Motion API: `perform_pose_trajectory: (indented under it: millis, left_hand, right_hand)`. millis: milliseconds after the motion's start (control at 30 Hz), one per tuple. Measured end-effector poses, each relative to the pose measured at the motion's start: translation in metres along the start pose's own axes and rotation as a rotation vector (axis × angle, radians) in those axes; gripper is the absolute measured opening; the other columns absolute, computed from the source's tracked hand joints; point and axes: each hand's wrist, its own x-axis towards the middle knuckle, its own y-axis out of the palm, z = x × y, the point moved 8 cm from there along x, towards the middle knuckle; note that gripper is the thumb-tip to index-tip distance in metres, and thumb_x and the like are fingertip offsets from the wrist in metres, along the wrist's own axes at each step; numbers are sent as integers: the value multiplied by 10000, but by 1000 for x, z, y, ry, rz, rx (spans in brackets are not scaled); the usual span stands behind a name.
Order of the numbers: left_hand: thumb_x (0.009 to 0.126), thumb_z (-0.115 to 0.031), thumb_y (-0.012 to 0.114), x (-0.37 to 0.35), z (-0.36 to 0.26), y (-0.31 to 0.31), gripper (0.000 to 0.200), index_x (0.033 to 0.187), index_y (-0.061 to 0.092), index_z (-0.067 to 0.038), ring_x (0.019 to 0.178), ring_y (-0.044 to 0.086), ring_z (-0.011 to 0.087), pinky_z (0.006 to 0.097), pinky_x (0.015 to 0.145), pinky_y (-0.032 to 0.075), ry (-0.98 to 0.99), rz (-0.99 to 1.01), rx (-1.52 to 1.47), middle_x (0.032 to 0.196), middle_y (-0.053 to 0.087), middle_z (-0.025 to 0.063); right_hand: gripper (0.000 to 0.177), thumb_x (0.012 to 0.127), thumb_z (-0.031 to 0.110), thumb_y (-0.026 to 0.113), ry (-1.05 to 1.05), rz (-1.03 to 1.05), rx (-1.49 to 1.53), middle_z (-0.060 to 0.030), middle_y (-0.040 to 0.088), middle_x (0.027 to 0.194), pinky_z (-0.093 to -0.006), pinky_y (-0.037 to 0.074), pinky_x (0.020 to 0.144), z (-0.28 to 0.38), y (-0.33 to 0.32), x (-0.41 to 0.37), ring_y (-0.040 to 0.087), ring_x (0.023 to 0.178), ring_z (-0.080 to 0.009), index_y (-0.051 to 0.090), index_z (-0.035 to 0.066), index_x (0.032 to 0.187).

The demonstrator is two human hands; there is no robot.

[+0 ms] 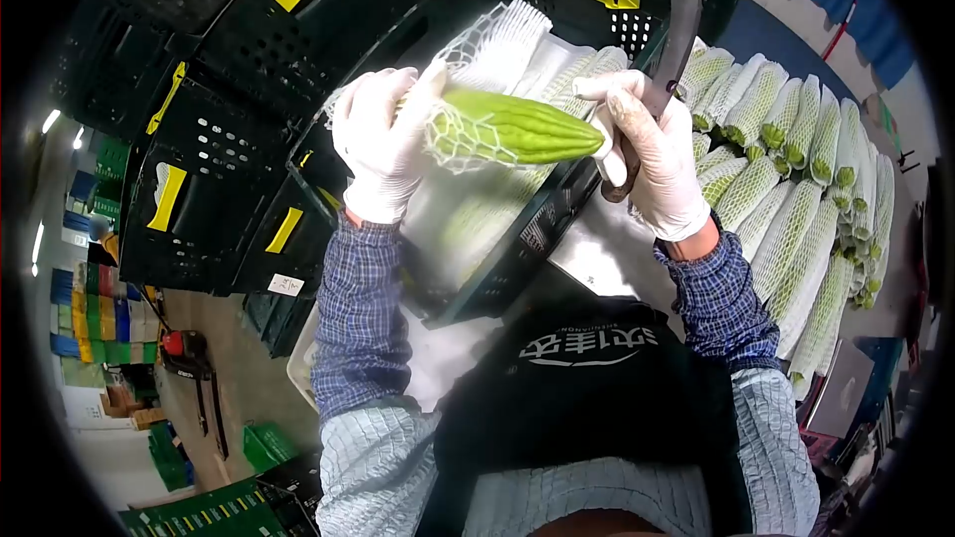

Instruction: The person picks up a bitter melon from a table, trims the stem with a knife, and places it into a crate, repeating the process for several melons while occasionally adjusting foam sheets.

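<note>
My left hand, in a white glove, is wrapped round a green ridged gourd with white foam netting over its left part. The gourd's bare tip points right. My right hand, gloved too, holds a curved knife by its handle, the blade pointing up. Its thumb and fingers are close to the gourd's tip; whether they touch it I cannot tell. Under the gourd is a dark green crate with netted gourds and white foam sleeves inside.
Many netted gourds are piled at the right. Dark crates with yellow handles stand stacked at the left and behind. A white surface lies beside the crate. A red and black pallet truck is on the floor at far left.
</note>
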Motion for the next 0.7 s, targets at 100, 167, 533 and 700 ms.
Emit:
perform_pose_trajectory:
  millis: [100,167,533,700]
  left_hand:
    - [699,-122,757,-4,-1,-2,398,1084,728,-218,895,655,207,389,847,499,-5,1,34,939,663,17]
    - [696,-131,757,-5,-2,-1,391,1075,730,-221,899,654,203,388,860,490,8,7,60,943,663,16]
    - [703,-129,767,-7,11,-9,399,1093,720,-199,852,655,218,397,799,506,-68,1,-22,925,658,35]
    - [850,-97,699,-80,66,-113,414,1247,597,-37,946,651,236,372,900,505,-750,-782,-511,1095,669,97]
  right_hand:
    - [316,1011,261,549,34,-9,-42,7,573,640,-153,312,419,3,3,-6,422,454,-2,630,-28,1109]
    - [315,1008,252,550,15,20,-45,5,574,639,-154,311,423,5,7,-9,416,451,-4,629,-34,1115]
    - [205,988,143,560,56,-31,-131,12,585,634,-157,295,409,13,11,-24,418,451,-7,674,2,1084]
    - [222,1015,199,534,-50,-39,-94,13,489,570,-195,254,362,-5,-11,-11,338,391,-36,656,16,1048]
